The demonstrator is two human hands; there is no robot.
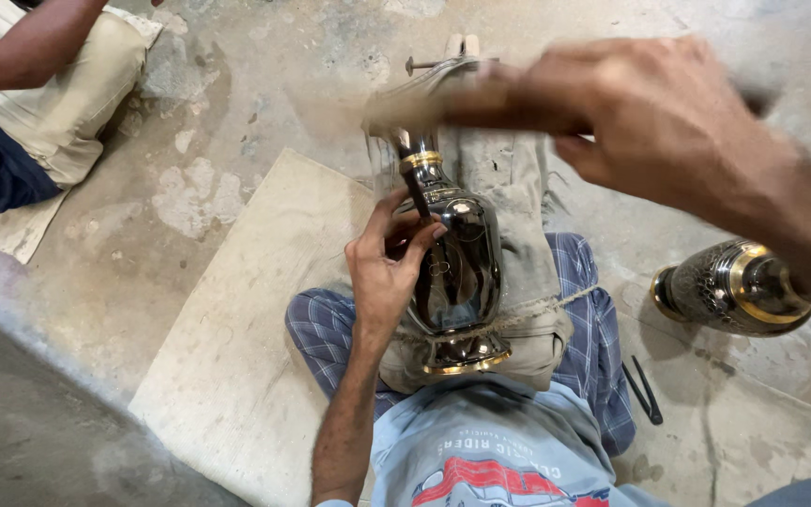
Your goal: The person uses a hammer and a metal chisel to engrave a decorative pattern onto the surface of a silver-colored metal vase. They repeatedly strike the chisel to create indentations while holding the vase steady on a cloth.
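Against dark vase [462,268], left hand [389,268] with chisel [417,192].

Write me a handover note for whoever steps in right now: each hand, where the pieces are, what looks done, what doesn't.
Left hand: fingers pinch a thin dark tool against the shoulder of the dark vase.
Right hand: raised above the vase neck, gripping a blurred, mid-swing object; what it is cannot be told.
Dark vase: lies on the padded lap, lashed down with rope, gold-banded neck pointing away.
Second vase: on its side on the mat at right, already patterned all over.
Small dark tools: on the mat beside the right leg.
Done: second vase appears finished. Left: the dark vase's body looks mostly plain.
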